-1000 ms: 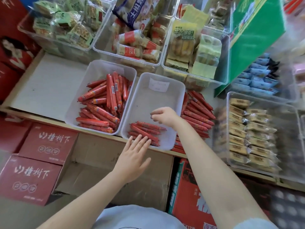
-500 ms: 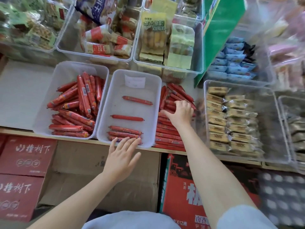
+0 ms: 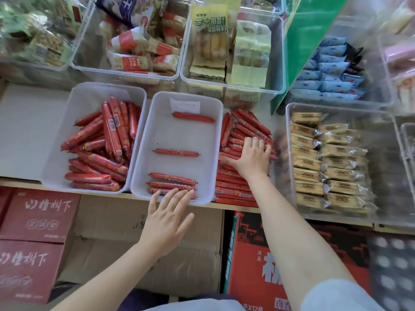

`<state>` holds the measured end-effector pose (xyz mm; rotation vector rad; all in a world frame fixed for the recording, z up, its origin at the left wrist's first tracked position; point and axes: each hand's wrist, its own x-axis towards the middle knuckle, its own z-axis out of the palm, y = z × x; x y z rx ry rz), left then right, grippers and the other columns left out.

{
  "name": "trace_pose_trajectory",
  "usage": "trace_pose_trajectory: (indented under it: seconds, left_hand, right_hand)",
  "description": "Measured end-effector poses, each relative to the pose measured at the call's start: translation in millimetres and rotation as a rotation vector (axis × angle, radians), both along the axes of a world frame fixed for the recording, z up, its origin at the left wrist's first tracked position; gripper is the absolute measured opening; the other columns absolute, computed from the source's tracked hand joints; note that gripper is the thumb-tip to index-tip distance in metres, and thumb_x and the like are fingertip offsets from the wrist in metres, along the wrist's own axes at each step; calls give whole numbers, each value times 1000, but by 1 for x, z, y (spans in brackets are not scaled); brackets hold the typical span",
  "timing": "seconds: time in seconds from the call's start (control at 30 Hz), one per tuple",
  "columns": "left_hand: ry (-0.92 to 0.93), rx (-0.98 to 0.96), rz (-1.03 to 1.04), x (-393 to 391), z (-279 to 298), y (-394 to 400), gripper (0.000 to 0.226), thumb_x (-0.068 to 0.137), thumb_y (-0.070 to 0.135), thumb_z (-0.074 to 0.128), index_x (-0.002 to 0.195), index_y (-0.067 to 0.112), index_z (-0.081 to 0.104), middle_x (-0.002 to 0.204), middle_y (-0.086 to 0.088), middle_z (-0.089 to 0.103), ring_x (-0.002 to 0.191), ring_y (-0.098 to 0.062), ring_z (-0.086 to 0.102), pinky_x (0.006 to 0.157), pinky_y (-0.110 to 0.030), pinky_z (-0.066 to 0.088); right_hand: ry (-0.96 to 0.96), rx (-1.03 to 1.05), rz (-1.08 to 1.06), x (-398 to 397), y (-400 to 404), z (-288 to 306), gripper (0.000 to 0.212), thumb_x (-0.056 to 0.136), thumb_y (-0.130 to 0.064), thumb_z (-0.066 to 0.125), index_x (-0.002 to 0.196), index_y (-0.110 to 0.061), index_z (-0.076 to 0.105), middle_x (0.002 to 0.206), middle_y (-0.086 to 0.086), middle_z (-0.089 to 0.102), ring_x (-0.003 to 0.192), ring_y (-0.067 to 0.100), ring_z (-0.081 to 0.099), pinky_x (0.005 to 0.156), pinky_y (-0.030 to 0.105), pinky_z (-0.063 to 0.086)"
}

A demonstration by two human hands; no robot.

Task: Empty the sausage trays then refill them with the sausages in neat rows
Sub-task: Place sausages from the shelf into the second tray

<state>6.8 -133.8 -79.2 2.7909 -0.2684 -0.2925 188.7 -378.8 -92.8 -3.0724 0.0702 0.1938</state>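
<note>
Cardboard comes first below us: a plain brown carton sits under the shelf edge, with red printed cartons to its left and another red carton to its right.

Our left hand is spread flat, fingers extended and holding nothing; its fingertips reach over the near rim of the middle tray and touch the nearest sausages there. We note a short stack of red-wrapped sausages lying crosswise at the near end of this translucent white tray, one lone sausage mid-tray and another near the far end, just below a white paper label. Most of the tray floor is bare.

Our right hand presses palm-down on the loose pile of sausages lying on the shelf just right of the middle tray, fingers curled over several of them. Whether any are actually lifted we cannot tell. The pile is roughly parallel at the near end and slanted at the far end.

The left tray, touching the middle one, holds a disordered heap of sausages, some crosswise, some lengthwise, barcodes showing.

To the right stands a clear bin of tan wrapped biscuits. Farther back, clear bins hold assorted snack packets, yellow-green packets and pale blue packets.
</note>
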Motion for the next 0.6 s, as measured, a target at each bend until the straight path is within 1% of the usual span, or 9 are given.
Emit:
trace_pose_trajectory:
  seconds: [0.13, 0.23, 0.33, 0.5, 0.6]
  left_hand:
    - [-5, -1, 2, -1, 0, 0, 55, 101, 50, 30, 152, 30, 35, 147, 9, 51, 143, -14, 35, 119, -49, 10]
    - [-4, 5, -5, -1, -1, 1, 55, 101, 50, 30, 151, 29, 36, 146, 9, 51, 143, -14, 36, 119, -49, 10]
    - [-12, 15, -9, -1, -2, 1, 55, 101, 50, 31, 151, 29, 37, 146, 9, 51, 143, -15, 36, 119, -49, 10]
    - [-34, 19, -13, -1, -2, 0, 55, 100, 49, 32, 150, 28, 39, 145, 8, 52, 142, -14, 35, 120, -47, 7]
    - [-28, 22, -17, 0, -1, 0, 55, 100, 50, 32, 150, 28, 39, 145, 8, 52, 142, -14, 34, 120, -47, 7]
  right_hand:
    - [-63, 8, 22, -2, -2, -1, 103, 63, -98, 33, 114, -12, 58, 110, 8, 65, 104, 29, 60, 92, 44, 42]
    - [-128, 28, 33, -1, -1, -3, 97, 67, -96, 30, 103, -11, 62, 97, 8, 69, 90, 30, 65, 81, 39, 47]
    - [-121, 51, 28, 3, -1, -2, 93, 68, -95, 33, 98, -12, 64, 94, 7, 69, 88, 28, 66, 80, 38, 46]
    - [-112, 47, -1, 4, 2, 0, 102, 65, -97, 27, 97, -8, 65, 97, 9, 67, 90, 28, 63, 80, 38, 45]
    - [-135, 73, 33, -1, 5, 3, 100, 64, -97, 30, 93, -7, 63, 88, 9, 68, 82, 29, 66, 74, 38, 47]
